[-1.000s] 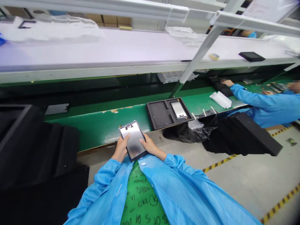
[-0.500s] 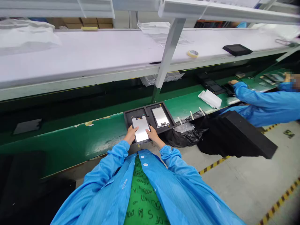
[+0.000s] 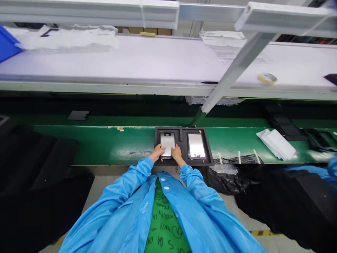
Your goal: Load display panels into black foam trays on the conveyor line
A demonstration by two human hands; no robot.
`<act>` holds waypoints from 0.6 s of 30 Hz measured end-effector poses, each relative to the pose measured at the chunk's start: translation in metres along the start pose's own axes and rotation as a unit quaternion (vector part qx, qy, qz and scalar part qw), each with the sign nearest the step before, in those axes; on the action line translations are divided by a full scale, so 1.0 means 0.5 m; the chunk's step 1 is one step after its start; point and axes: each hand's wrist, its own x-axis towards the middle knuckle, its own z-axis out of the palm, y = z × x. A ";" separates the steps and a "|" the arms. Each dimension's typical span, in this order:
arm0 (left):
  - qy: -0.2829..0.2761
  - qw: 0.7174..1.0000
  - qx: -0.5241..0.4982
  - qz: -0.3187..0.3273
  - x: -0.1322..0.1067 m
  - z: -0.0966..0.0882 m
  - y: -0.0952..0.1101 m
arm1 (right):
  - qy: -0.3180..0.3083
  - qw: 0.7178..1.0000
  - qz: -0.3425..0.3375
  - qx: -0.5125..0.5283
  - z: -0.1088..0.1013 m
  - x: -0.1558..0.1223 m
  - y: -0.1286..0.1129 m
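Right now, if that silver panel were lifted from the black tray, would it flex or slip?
The silver panel looks thin and flat, so probably stiff but fragile. Its smooth, shiny face may be slippery. Sitting in a recess of the black tray, it probably won't slide far if pushed sideways.

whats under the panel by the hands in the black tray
The silver panel sits in the left recess of the black tray, with the left hand and right hand on it. Beneath it is covered; nothing shows.
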 end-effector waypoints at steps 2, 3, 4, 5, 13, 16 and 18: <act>-0.008 1.000 0.002 0.000 0.008 -0.004 -0.008 | 0.000 0.999 0.007 -0.039 0.004 -0.013 -0.008; -0.017 1.000 0.003 -0.001 0.012 -0.005 -0.010 | 0.000 0.998 0.002 -0.060 0.005 -0.020 -0.013; -0.029 1.000 0.003 -0.002 0.016 -0.007 -0.012 | -0.003 0.997 -0.003 -0.077 0.004 -0.025 -0.017; -0.044 0.999 0.004 -0.003 0.019 -0.008 -0.012 | -0.009 0.996 -0.008 -0.089 0.002 -0.031 -0.022; -0.124 0.992 -0.026 0.015 -0.041 -0.131 0.005 | 0.055 0.991 -0.067 -0.102 0.017 -0.083 -0.039; -0.144 0.988 -0.050 -0.001 -0.088 -0.291 -0.013 | 0.103 0.979 -0.157 -0.075 0.067 -0.093 -0.072; -0.148 0.986 -0.068 -0.027 -0.126 -0.421 -0.043 | 0.097 0.971 -0.209 -0.064 0.120 -0.101 -0.122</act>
